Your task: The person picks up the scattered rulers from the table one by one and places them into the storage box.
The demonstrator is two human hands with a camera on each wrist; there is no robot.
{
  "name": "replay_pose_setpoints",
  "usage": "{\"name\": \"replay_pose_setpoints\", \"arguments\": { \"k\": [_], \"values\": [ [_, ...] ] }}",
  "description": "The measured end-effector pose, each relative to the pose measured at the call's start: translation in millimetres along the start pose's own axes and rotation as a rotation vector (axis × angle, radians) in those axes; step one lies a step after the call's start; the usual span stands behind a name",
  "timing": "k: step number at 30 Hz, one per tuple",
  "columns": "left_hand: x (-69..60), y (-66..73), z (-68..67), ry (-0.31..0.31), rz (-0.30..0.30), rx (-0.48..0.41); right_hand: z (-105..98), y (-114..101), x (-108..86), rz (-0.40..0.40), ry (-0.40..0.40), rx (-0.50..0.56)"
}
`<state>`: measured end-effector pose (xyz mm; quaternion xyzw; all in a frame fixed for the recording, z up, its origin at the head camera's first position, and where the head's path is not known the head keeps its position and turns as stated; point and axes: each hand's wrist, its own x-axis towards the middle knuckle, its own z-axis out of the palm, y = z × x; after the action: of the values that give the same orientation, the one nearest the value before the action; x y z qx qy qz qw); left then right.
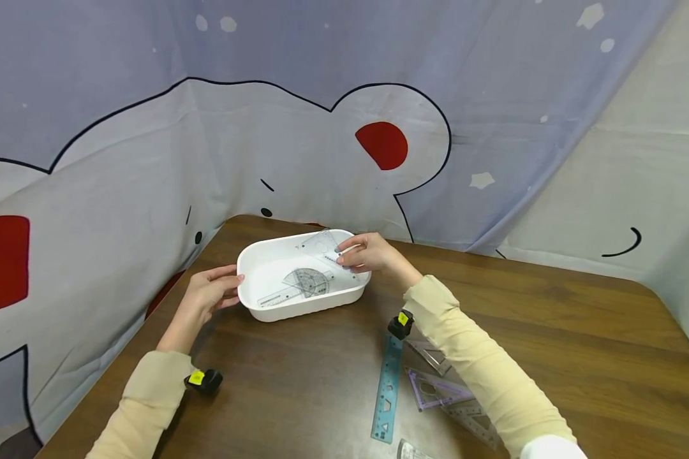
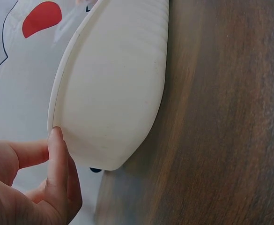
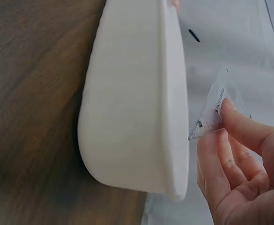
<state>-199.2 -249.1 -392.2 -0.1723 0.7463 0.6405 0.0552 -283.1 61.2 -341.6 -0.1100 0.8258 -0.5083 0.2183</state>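
Note:
A white plastic tub [image 1: 298, 309] with rounded corners stands on the table. My left hand [image 1: 209, 292] pinches its left end at the rim, thumb and fingers on either side of the wall in the left wrist view. Over the tub's right end, my right hand [image 1: 367, 253] holds a clear set square [image 3: 216, 104] between thumb and fingers, above the rim. Inside the tub lie a clear protractor [image 1: 309, 282] and a clear straight ruler [image 1: 278, 298], partly overlapping.
On the table near the right forearm lie a teal ruler [image 1: 387, 392], a purple-edged set square [image 1: 430, 390] and clear set squares [image 1: 472, 417], partly under the sleeve. Another clear curved piece [image 1: 409, 451] is cut off at the bottom. A printed cloth [image 1: 298, 146] hangs behind the table.

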Motion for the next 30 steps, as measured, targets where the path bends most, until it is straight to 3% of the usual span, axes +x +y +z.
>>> {"name": "replay_pose_setpoints", "arguments": {
  "k": [17, 30],
  "values": [
    [-0.2, 0.6, -0.5, -0.01, -0.001, -0.008, 36, -2, 21.0, 0.042, -0.027, 0.005],
    [0.1, 1.4, 1.5, -0.009, 0.001, -0.009, 51, 11, 33.5, 0.065, -0.025, 0.001]
  ]
}}
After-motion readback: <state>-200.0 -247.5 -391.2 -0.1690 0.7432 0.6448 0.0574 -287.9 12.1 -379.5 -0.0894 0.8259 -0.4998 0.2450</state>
